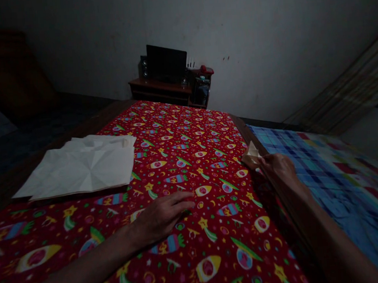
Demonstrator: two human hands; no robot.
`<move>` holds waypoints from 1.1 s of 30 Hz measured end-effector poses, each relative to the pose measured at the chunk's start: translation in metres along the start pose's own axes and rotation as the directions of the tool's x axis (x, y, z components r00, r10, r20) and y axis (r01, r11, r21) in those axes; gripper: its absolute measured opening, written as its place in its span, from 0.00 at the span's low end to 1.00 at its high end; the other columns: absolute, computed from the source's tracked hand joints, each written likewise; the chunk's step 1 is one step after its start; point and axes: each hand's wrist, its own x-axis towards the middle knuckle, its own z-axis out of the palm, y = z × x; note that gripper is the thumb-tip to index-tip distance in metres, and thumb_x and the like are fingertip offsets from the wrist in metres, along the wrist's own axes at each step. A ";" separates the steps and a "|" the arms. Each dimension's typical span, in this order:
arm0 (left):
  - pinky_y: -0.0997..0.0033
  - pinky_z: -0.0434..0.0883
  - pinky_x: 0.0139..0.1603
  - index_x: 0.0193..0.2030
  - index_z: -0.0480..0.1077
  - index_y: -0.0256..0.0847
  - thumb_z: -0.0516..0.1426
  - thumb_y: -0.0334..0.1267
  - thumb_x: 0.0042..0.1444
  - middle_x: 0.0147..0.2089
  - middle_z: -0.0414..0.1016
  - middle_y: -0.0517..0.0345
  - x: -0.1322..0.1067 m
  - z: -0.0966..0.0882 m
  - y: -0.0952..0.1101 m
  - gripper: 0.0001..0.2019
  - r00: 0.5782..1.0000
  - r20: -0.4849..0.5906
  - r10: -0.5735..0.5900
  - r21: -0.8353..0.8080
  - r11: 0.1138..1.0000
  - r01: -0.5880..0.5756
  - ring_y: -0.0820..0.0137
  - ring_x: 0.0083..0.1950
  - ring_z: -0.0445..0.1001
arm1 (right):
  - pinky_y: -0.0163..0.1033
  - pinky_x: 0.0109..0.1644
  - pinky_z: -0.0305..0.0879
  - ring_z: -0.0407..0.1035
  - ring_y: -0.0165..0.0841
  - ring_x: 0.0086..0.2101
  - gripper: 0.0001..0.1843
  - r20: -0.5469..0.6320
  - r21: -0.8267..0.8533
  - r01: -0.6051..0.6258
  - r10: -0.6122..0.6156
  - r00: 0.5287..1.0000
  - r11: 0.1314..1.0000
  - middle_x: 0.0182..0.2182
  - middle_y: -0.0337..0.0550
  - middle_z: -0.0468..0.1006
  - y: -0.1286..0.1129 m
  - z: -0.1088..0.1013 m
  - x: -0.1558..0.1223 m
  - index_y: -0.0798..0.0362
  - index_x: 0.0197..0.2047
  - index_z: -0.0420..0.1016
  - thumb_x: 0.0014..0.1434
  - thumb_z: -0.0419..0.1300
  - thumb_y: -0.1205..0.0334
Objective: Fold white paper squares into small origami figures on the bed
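Note:
My left hand [162, 215] lies palm down on the red patterned cloth [188, 133], fingers stretched flat toward the right and holding nothing. My right hand [278, 167] is at the cloth's right edge, fingers pinched on a small folded piece of pale paper [252, 153]. A stack of white creased paper sheets [80, 167] rests on the cloth at the left, well apart from both hands.
The red cloth covers a wooden table whose edge shows at the right. A blue checked cover [326, 178] lies beyond that edge. At the back wall stands a low wooden stand [161, 89] with a dark screen [167, 62] and speakers. The room is dim.

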 end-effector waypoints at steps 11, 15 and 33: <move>0.69 0.70 0.51 0.52 0.66 0.41 0.48 0.29 0.63 0.56 0.68 0.48 0.000 -0.002 0.001 0.14 1.000 0.009 0.013 -0.006 1.000 -0.013 0.68 0.55 0.69 | 0.39 0.31 0.60 0.73 0.44 0.36 0.20 -0.039 -0.098 -0.088 0.085 0.996 0.991 0.34 0.56 0.79 -0.009 -0.007 -0.011 0.54 0.40 0.79 0.60 0.49 0.53; 0.69 0.70 0.51 0.52 0.66 0.41 0.48 0.29 0.63 0.56 0.68 0.48 -0.001 0.000 0.000 0.14 1.000 0.013 0.022 0.002 1.000 -0.022 0.67 0.56 0.69 | 0.38 0.30 0.59 0.74 0.44 0.36 0.21 -0.026 -0.126 -0.069 0.066 0.997 0.990 0.35 0.56 0.79 -0.010 -0.002 -0.003 0.55 0.40 0.79 0.59 0.49 0.53; 0.71 0.71 0.48 0.49 0.68 0.40 0.48 0.28 0.62 0.54 0.70 0.48 0.001 0.000 0.001 0.13 0.998 -0.030 0.049 0.015 0.999 -0.049 0.68 0.53 0.71 | 0.37 0.34 0.61 0.72 0.44 0.41 0.15 0.030 -0.103 -0.090 0.094 0.995 0.991 0.39 0.54 0.78 -0.018 -0.011 0.029 0.55 0.41 0.78 0.59 0.53 0.57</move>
